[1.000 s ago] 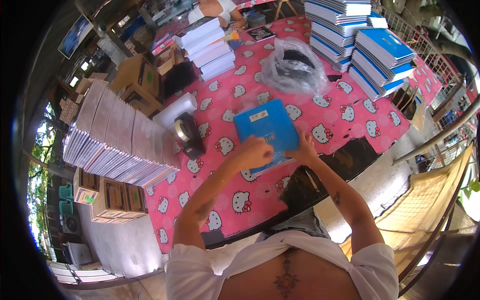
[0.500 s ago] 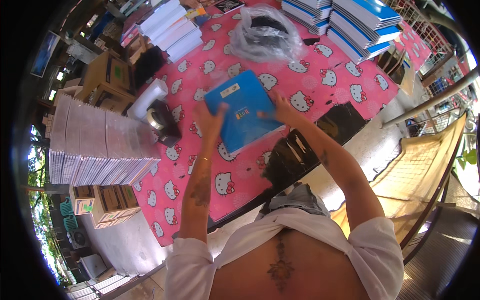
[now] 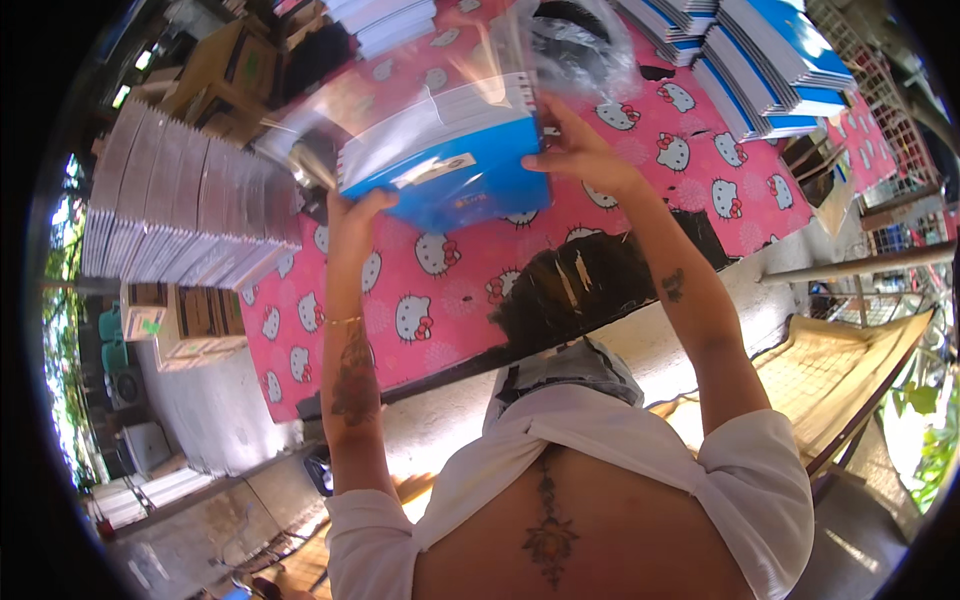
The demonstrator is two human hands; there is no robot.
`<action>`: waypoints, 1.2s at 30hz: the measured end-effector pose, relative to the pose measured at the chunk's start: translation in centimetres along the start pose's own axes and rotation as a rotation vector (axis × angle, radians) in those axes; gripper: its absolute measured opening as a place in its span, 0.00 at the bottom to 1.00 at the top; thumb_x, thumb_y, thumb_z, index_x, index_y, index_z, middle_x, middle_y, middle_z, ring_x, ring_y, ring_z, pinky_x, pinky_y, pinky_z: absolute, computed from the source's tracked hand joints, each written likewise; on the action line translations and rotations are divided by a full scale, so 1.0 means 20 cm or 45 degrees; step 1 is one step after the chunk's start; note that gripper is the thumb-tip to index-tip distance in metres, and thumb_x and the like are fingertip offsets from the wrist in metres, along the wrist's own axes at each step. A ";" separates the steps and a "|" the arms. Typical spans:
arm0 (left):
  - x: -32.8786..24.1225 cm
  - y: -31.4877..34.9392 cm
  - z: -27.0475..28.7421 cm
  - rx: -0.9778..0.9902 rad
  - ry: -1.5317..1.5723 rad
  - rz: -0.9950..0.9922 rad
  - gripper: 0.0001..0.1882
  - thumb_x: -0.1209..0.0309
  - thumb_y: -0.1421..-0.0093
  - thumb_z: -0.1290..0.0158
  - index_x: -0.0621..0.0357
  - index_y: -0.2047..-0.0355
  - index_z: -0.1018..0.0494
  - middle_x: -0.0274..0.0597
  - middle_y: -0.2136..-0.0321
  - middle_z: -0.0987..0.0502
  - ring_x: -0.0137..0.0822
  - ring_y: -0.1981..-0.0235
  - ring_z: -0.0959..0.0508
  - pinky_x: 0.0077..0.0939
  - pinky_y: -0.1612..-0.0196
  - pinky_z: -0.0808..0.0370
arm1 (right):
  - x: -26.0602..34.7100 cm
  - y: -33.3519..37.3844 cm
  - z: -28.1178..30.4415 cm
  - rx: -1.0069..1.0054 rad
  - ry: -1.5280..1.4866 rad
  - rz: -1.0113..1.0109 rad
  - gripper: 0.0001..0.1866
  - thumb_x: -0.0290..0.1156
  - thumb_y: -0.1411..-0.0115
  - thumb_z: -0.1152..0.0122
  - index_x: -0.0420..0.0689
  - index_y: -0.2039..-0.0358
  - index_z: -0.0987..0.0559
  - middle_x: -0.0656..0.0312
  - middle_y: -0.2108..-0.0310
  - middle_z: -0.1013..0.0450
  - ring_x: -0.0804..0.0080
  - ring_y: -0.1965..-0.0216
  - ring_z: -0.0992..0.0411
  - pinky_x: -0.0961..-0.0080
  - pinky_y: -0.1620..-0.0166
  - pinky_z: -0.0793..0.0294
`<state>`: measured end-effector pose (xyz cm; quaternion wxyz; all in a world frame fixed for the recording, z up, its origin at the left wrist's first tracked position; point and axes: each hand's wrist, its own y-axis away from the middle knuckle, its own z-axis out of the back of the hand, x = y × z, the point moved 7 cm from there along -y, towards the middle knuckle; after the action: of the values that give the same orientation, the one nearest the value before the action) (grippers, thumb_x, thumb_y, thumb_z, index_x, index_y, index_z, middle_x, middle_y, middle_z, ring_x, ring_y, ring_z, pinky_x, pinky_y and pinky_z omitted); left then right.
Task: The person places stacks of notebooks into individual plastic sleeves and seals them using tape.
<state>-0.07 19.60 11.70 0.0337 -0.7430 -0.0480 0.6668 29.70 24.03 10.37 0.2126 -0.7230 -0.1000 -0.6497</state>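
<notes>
A stack of blue-covered notebooks (image 3: 450, 185) is held up over the pink cloth, tilted so its white page edges and spiral bindings show at the far side. My left hand (image 3: 358, 210) grips the left edge, thumb on the blue cover. On the right edge, my right hand (image 3: 585, 155) has its thumb in front and fingers behind, partly hidden. Clear plastic film (image 3: 490, 50) spreads glossy around the far end of the stack. Whether the notebooks are inside the film, I cannot tell.
Tall rows of plastic-wrapped spiral notebooks (image 3: 190, 190) stand at left, near cardboard boxes (image 3: 225, 55). More blue notebook stacks (image 3: 780, 65) are at far right. A crumpled clear bag (image 3: 595, 55) lies behind my right hand. The pink tabletop (image 3: 390, 270) has a torn black patch (image 3: 570, 285).
The notebooks lay on the cloth with my blurred hands beside them. Now both hands grip the stack, tilted up and shifted left, with clear film around its far end.
</notes>
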 end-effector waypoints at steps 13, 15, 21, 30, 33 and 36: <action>-0.20 0.80 -0.46 -0.768 -0.670 -0.410 0.36 0.69 0.47 0.36 0.70 0.45 0.43 0.52 0.50 0.33 0.42 0.49 0.32 0.37 0.46 0.33 | 0.15 0.06 -0.71 0.396 0.002 -0.039 0.48 0.51 0.46 0.29 0.41 0.33 0.43 0.51 0.46 0.32 0.61 0.47 0.31 0.61 0.46 0.29; -0.14 0.86 -0.28 -1.095 -0.804 -0.154 0.41 0.63 0.51 0.30 0.71 0.47 0.44 0.55 0.50 0.36 0.42 0.47 0.34 0.37 0.46 0.34 | 0.06 -0.10 -0.74 0.450 -0.075 -0.033 0.49 0.52 0.45 0.31 0.42 0.32 0.45 0.52 0.43 0.34 0.63 0.44 0.34 0.63 0.45 0.31; -0.25 0.78 0.06 -0.922 -0.421 -0.335 0.32 0.72 0.52 0.30 0.68 0.53 0.36 0.48 0.57 0.28 0.37 0.55 0.28 0.32 0.50 0.31 | -0.21 -0.48 -0.82 0.624 -0.156 -0.097 0.39 0.44 0.41 0.33 0.44 0.35 0.40 0.59 0.43 0.35 0.69 0.43 0.36 0.67 0.43 0.33; -0.24 0.50 0.25 -0.151 -0.148 -0.190 0.40 0.71 0.57 0.30 0.67 0.45 0.36 0.45 0.54 0.25 0.36 0.50 0.26 0.28 0.44 0.32 | -0.02 -0.03 -0.44 0.091 -0.328 0.215 0.43 0.51 0.46 0.30 0.47 0.35 0.38 0.59 0.43 0.31 0.64 0.44 0.31 0.61 0.39 0.32; 0.01 0.47 0.29 -0.039 -0.171 -0.077 0.50 0.74 0.53 0.30 0.63 0.34 0.46 0.45 0.44 0.30 0.37 0.42 0.30 0.31 0.38 0.35 | 0.06 0.02 -0.50 0.084 0.074 0.175 0.53 0.61 0.49 0.32 0.44 0.33 0.43 0.56 0.39 0.35 0.60 0.37 0.37 0.59 0.36 0.37; -0.08 0.49 0.31 0.208 -0.407 -0.120 0.49 0.69 0.51 0.31 0.60 0.32 0.47 0.46 0.41 0.32 0.37 0.39 0.33 0.32 0.38 0.36 | 0.32 0.02 -0.59 -0.054 0.365 0.433 0.54 0.63 0.47 0.36 0.41 0.32 0.45 0.54 0.35 0.42 0.58 0.33 0.44 0.55 0.35 0.40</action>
<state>-6.19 9.69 11.53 0.1171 -0.6194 -0.0330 0.7756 20.20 17.68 17.45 0.3159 -0.6341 0.0684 -0.7024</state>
